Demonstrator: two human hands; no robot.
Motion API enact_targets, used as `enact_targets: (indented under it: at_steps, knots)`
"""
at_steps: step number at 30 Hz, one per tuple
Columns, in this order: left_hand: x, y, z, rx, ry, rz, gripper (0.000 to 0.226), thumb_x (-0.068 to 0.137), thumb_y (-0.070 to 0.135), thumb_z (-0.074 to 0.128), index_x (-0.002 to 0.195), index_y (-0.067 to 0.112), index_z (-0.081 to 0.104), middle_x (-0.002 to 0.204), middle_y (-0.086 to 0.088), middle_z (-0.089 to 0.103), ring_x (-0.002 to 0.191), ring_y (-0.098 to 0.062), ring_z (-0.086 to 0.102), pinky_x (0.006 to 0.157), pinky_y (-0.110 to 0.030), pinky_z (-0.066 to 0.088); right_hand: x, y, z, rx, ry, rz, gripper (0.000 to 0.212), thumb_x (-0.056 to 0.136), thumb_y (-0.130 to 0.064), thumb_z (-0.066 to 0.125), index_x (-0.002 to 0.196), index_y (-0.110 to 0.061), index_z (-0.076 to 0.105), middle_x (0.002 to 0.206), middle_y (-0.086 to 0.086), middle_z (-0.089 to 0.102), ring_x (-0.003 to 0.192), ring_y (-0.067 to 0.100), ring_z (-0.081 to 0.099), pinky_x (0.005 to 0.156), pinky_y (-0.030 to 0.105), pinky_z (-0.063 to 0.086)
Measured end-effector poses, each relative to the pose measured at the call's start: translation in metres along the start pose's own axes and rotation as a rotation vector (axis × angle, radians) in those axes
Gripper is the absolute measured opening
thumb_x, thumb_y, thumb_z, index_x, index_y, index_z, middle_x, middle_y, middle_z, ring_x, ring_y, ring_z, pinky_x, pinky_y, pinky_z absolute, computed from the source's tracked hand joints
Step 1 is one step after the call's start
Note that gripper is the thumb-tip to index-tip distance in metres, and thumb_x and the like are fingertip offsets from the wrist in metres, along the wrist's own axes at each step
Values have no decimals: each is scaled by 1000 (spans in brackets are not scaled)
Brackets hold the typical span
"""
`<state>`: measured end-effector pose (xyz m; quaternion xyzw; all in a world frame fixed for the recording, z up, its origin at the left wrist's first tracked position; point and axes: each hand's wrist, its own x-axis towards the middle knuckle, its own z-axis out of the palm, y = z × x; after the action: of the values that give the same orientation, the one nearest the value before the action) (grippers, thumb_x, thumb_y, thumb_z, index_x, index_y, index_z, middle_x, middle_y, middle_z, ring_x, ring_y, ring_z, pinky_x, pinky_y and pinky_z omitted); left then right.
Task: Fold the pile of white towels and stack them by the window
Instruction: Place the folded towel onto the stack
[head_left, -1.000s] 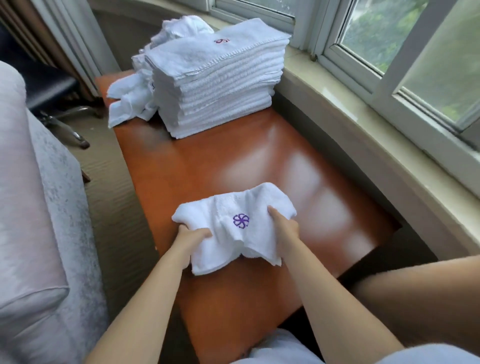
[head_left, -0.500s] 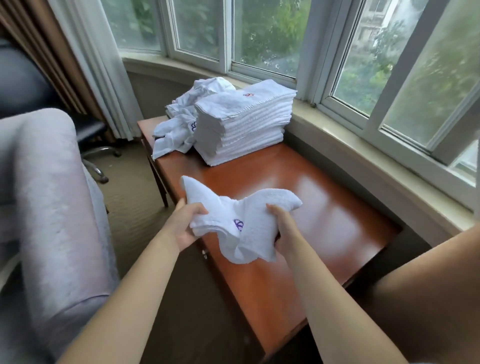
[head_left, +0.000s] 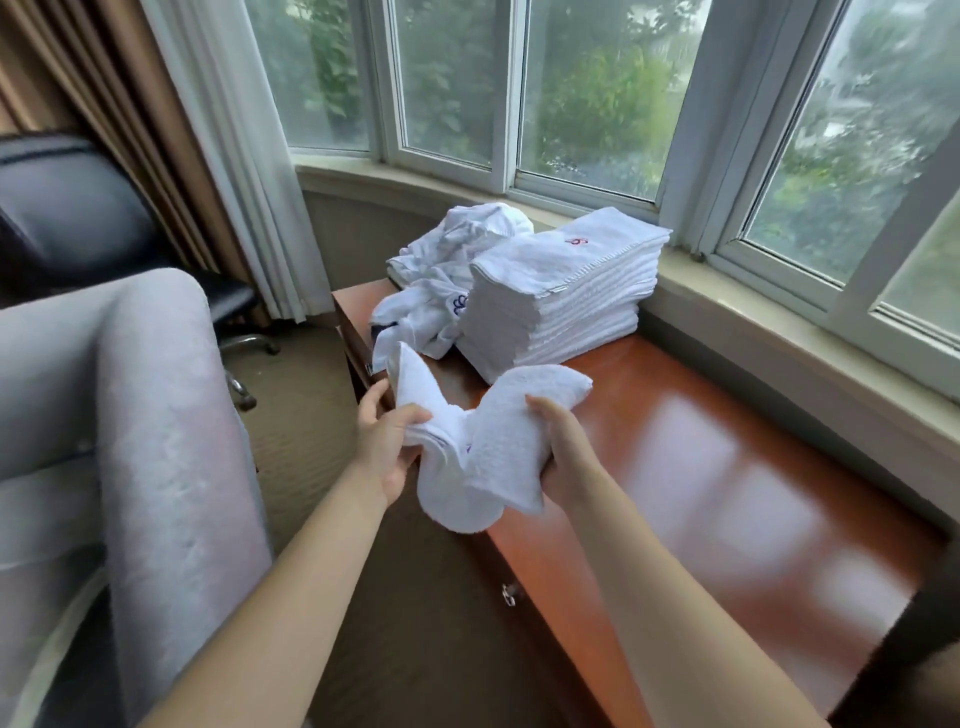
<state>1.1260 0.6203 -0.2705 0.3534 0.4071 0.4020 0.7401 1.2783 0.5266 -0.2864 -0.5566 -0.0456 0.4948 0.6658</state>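
Observation:
A small white towel (head_left: 483, 457) hangs in the air over the near left edge of the brown table (head_left: 727, 467), sagging in the middle. My left hand (head_left: 387, 441) grips its left end and my right hand (head_left: 563, 452) grips its right side. Farther back on the table a tall stack of folded white towels (head_left: 561, 301) stands against the window sill. A loose heap of unfolded white towels (head_left: 441, 280) lies just left of the stack.
A grey upholstered armchair (head_left: 119, 415) fills the left. A dark office chair (head_left: 78, 218) and curtains (head_left: 208, 145) stand behind it. The window sill (head_left: 779, 322) runs along the table's far and right side. Carpet lies between chair and table.
The towel has been lifted off the table top into the air, and both hands moved up and left with it. The view has tilted up toward the window.

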Motion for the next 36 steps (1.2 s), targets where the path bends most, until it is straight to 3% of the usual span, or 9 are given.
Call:
enact_targets:
  at_steps: [8, 13, 16, 21, 25, 27, 29, 33, 36]
  knots:
    - [85, 65, 1, -11, -122, 28, 61, 84, -3, 61, 136, 24, 45, 94, -6, 62, 72, -19, 57, 69, -33, 47, 40, -23, 79, 124, 43, -98, 55, 74, -37, 74, 119, -7, 62, 113, 13, 70, 101, 26, 68, 86, 37, 54]
    - [157, 83, 8, -63, -171, -41, 58, 84, -4, 60, 136, 18, 48, 87, -7, 62, 64, -15, 58, 57, -26, 44, 92, -45, 113, 226, 20, -117, 41, 84, -27, 68, 117, -4, 62, 79, 9, 73, 70, 22, 72, 59, 29, 55]
    - [203, 96, 10, -91, -165, -51, 54, 85, -6, 58, 133, 14, 48, 89, -9, 63, 62, -17, 60, 54, -24, 47, 135, -55, 136, 258, 15, -118, 44, 82, -26, 69, 119, -2, 64, 92, 12, 72, 86, 27, 70, 73, 36, 57]
    - [276, 128, 22, -144, -199, -55, 53, 82, -10, 58, 127, 17, 51, 114, -18, 62, 92, -32, 62, 79, -42, 49, 196, -77, 165, 317, -34, -117, 41, 82, -28, 67, 117, -5, 67, 107, 15, 72, 103, 32, 68, 96, 47, 51]
    - [327, 148, 42, -170, -240, -100, 49, 85, -9, 58, 127, 15, 49, 99, -15, 64, 75, -22, 62, 72, -34, 51, 235, -102, 190, 394, -100, -169, 38, 87, -25, 62, 119, -5, 65, 111, 16, 71, 106, 33, 67, 98, 49, 49]
    - [354, 158, 53, -211, -256, -192, 37, 89, -7, 55, 119, 13, 48, 71, -8, 62, 51, -13, 59, 50, -21, 51, 257, -113, 202, 415, -102, -181, 42, 85, -25, 64, 122, -4, 64, 116, 19, 68, 110, 35, 65, 102, 52, 46]
    - [388, 168, 61, -219, -241, -315, 25, 86, -5, 58, 107, 7, 51, 60, -3, 55, 44, -9, 53, 38, -15, 44, 281, -127, 214, 416, -78, -195, 43, 86, -25, 63, 122, -2, 63, 117, 20, 67, 111, 36, 64, 102, 53, 46]
    - [461, 191, 78, -356, -427, -665, 43, 39, -24, 80, 64, 0, 56, 49, 1, 43, 34, -6, 42, 42, -4, 31, 328, -154, 239, 463, -8, -241, 41, 91, -27, 59, 123, -1, 61, 114, 20, 69, 107, 34, 67, 94, 45, 52]
    - [516, 207, 94, -403, -560, -833, 39, 43, -23, 80, 65, -2, 56, 48, 2, 43, 34, -8, 43, 39, -10, 37, 359, -169, 262, 512, 82, -276, 39, 91, -30, 57, 119, -3, 63, 107, 18, 72, 102, 33, 67, 90, 43, 53]
